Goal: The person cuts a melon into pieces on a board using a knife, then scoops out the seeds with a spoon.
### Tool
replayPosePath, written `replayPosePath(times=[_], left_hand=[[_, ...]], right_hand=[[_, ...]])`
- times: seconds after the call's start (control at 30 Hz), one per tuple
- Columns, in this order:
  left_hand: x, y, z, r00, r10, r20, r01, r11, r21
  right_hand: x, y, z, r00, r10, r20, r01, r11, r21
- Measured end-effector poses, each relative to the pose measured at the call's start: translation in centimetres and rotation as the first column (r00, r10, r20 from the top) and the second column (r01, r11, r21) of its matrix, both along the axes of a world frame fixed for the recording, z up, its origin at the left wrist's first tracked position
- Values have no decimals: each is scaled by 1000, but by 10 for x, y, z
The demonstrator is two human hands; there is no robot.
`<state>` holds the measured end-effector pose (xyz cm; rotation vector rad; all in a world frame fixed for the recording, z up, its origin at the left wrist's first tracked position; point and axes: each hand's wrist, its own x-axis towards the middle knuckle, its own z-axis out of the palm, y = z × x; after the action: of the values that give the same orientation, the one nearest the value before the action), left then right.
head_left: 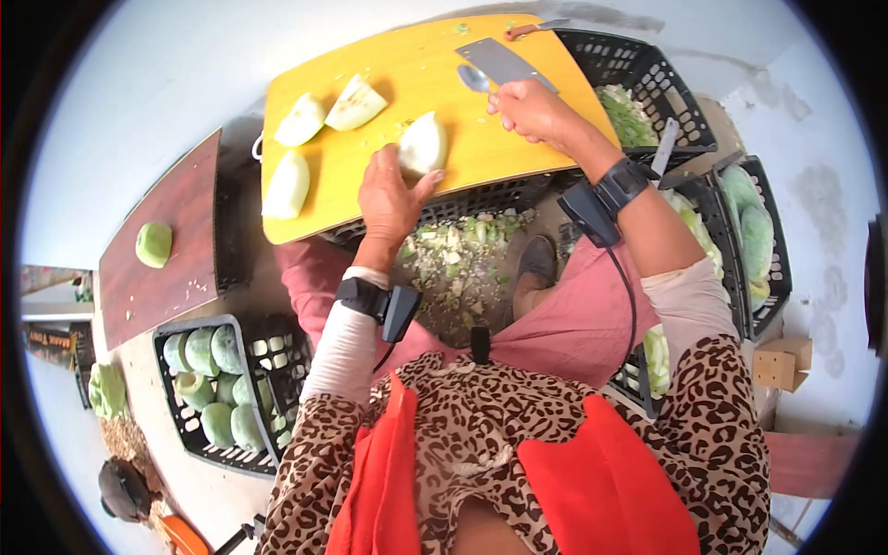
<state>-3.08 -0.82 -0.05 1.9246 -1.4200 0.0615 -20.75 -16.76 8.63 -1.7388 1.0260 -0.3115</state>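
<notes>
My left hand rests at the near edge of the yellow board, its fingers and thumb around a peeled, pale gourd wedge. In my right hand is a metal spoon, its bowl pointing to the upper left above the board. Just beyond that hand lies a cleaver with a broad blade; its handle is hidden. On the board's left part are a cut gourd piece, a second wedge and a third piece.
A small knife lies at the board's far edge. Black crates of gourds stand left and right. Another crate holds scraps. A green gourd piece sits on a brown table. Scraps litter the floor.
</notes>
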Motion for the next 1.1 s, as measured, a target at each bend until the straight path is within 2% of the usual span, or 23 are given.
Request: replayPosePath(times=[0.03, 0.13, 0.27, 0.4, 0.57, 0.67, 0.97, 1.1], left_hand=[[1, 1, 0, 1000, -3, -16, 3, 1000, 7], [3, 1, 0, 999, -8, -41, 8, 1000, 4], [4, 2, -2, 997, -11, -70, 11, 1000, -8], [6, 3, -2, 995, -26, -101, 23, 999, -35], [10, 4, -4, 975, -33, -219, 21, 998, -57], [8, 6, -3, 966, -49, -255, 16, 991, -132], [15, 7, -9, 967, -50, -250, 15, 990, -141], [22, 7, -16, 971, -63, -231, 14, 977, -211]], right_hand=[[3, 4, -1, 994, 73, -83, -77, 996, -44], [20, 18, -15, 950, 275, -150, -307, 912, -271], [30, 29, -32, 875, 364, -321, -483, 705, -519], [32, 38, -23, 856, 344, -386, -501, 736, -454], [31, 36, -30, 857, 327, -398, -500, 713, -492], [29, 36, -30, 871, 303, -387, -477, 710, -517], [26, 27, -39, 888, 257, -381, -450, 660, -602], [25, 27, -38, 889, 254, -380, -447, 656, -608]])
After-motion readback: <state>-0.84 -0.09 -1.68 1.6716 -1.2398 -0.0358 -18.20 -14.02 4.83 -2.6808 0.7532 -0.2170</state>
